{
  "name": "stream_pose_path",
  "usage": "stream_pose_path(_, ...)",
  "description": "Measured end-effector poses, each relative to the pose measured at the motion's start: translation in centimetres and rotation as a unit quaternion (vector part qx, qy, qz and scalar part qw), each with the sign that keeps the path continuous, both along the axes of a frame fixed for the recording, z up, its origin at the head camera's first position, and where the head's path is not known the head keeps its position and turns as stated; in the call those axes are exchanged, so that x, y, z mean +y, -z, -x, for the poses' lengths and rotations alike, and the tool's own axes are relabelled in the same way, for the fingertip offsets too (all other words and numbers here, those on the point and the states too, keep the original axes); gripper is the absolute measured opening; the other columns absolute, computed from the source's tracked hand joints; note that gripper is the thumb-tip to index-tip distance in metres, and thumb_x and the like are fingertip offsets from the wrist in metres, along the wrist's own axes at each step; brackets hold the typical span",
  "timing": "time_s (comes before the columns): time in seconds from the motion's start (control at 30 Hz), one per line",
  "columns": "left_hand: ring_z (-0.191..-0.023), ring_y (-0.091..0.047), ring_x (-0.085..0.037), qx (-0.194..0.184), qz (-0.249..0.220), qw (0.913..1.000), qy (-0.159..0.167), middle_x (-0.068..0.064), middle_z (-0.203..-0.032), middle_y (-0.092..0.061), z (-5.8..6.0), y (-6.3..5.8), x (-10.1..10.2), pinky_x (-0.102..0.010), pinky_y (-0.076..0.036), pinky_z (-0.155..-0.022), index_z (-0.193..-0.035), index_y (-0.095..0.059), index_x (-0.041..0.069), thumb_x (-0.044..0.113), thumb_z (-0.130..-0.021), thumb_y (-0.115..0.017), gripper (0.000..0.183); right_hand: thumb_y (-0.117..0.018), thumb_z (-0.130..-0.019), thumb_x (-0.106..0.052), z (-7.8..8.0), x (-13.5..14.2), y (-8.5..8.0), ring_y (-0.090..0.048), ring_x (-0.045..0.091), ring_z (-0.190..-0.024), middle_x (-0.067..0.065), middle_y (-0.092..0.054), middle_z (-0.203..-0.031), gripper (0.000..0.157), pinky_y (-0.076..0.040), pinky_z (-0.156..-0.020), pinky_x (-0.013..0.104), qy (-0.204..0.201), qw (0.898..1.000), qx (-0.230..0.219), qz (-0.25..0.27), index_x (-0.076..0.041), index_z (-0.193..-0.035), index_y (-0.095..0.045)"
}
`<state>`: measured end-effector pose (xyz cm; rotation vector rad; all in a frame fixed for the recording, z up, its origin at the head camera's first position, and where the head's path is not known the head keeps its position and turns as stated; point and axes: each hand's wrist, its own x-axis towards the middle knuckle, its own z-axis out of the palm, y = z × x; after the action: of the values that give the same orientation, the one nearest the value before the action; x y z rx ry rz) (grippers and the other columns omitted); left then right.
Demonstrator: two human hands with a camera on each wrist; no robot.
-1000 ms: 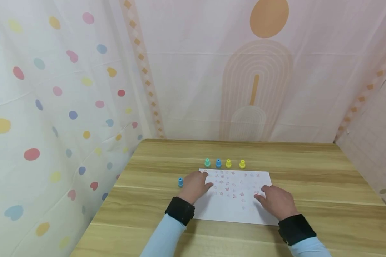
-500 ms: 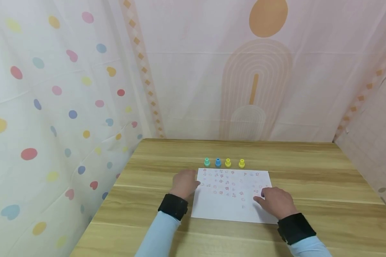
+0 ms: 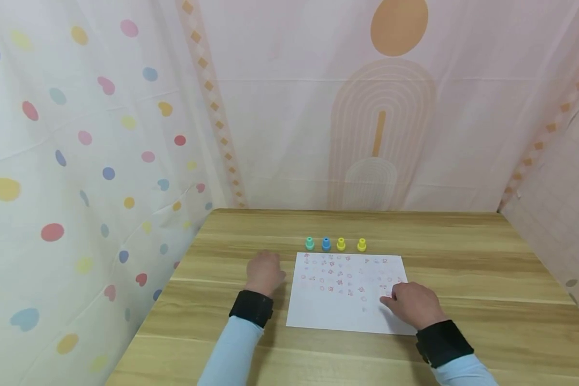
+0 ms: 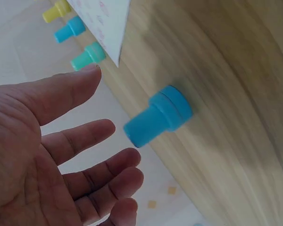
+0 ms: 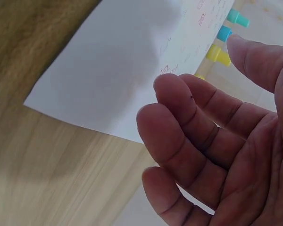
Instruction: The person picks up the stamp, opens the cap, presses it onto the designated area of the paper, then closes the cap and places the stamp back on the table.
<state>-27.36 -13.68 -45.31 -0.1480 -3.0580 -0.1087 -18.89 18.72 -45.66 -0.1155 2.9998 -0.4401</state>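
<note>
A blue stamp (image 4: 160,113) stands on the table beside my left hand (image 3: 264,273). In the left wrist view the thumb and fingers are spread apart near its narrow end, with a gap between them and the stamp. The head view hides that stamp behind the hand. My right hand (image 3: 416,303) hovers by the right edge of a white sheet of paper (image 3: 328,313), fingers loosely bent and holding nothing. Small red and purple prints cover the upper part of the sheet.
Behind the paper stands a row of stamps: a green stamp (image 3: 310,243), another blue stamp (image 3: 326,244), a yellow stamp (image 3: 341,244) and a second yellow stamp (image 3: 362,245). The wooden table (image 3: 453,236) meets patterned curtains (image 3: 289,134) at the back and sides.
My left hand has moved left from over the paper's edge to the separate blue stamp, which it now covers in the head view. The right hand has stayed nearly still.
</note>
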Motion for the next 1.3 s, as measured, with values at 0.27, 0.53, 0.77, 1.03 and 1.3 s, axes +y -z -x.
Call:
stream_pose_path(0.27,-0.065,-0.052,-0.021,-0.008,-0.010,0.9998,-0.018,-0.007,-0.071,-0.053,0.1,0.6,-0.7,-0.035,-0.047,-0.053,-0.077,-0.067,0.004,0.019,-0.082,-0.076,0.018,-0.073,-0.090,-0.032,0.0,0.1,0.2,-0.048,0.020,-0.061,0.002,-0.052,-0.062,0.029,-0.037,-0.057,0.032,0.002,1.000,0.000,0.003,-0.003,-0.087,-0.070)
stream_pose_path(0.53,-0.064,-0.057,-0.021,-0.009,-0.012,0.9997,-0.018,-0.008,-0.070,-0.057,-0.1,1.0,-0.7,-0.037,-0.051,-0.052,-0.086,-0.069,0.002,0.006,-0.091,-0.064,0.009,-0.073,-0.090,-0.033,0.0,0.0,0.4,-0.048,0.020,-0.063,0.002,-0.054,-0.065,0.030,-0.038,-0.058,0.033,0.006,1.000,-0.006,0.000,-0.003,-0.091,-0.070)
stream_pose_path(0.77,-0.072,-0.064,-0.026,0.008,-0.017,0.9998,-0.007,-0.013,-0.078,-0.063,0.2,1.7,-1.1,-0.041,-0.054,-0.056,-0.097,-0.070,0.000,0.001,-0.095,-0.057,0.013,-0.073,-0.090,-0.033,0.0,0.0,0.4,-0.049,0.021,-0.063,0.003,-0.055,-0.067,0.031,-0.039,-0.059,0.033,0.009,1.000,-0.006,-0.002,-0.003,-0.094,-0.070)
stream_pose_path(1.03,-0.066,-0.062,-0.024,0.003,-0.045,0.9988,-0.017,-0.013,-0.075,-0.063,0.2,2.0,-1.3,-0.037,-0.052,-0.054,-0.099,-0.070,-0.001,0.002,-0.096,-0.056,0.014,-0.072,-0.091,-0.033,0.0,-0.1,0.4,-0.049,0.020,-0.063,0.002,-0.055,-0.066,0.030,-0.039,-0.058,0.033,0.007,1.000,-0.003,-0.001,-0.004,-0.094,-0.070)
stream_pose_path(1.3,-0.056,-0.053,-0.018,0.017,-0.115,0.9931,-0.011,-0.007,-0.068,-0.059,0.0,1.7,-0.3,-0.031,-0.046,-0.050,-0.091,-0.068,0.000,0.006,-0.092,-0.064,0.007,-0.071,-0.091,-0.033,0.0,-0.1,0.5,-0.049,0.020,-0.062,0.000,-0.054,-0.064,0.030,-0.038,-0.058,0.032,0.002,1.000,0.002,0.011,-0.003,-0.095,-0.070)
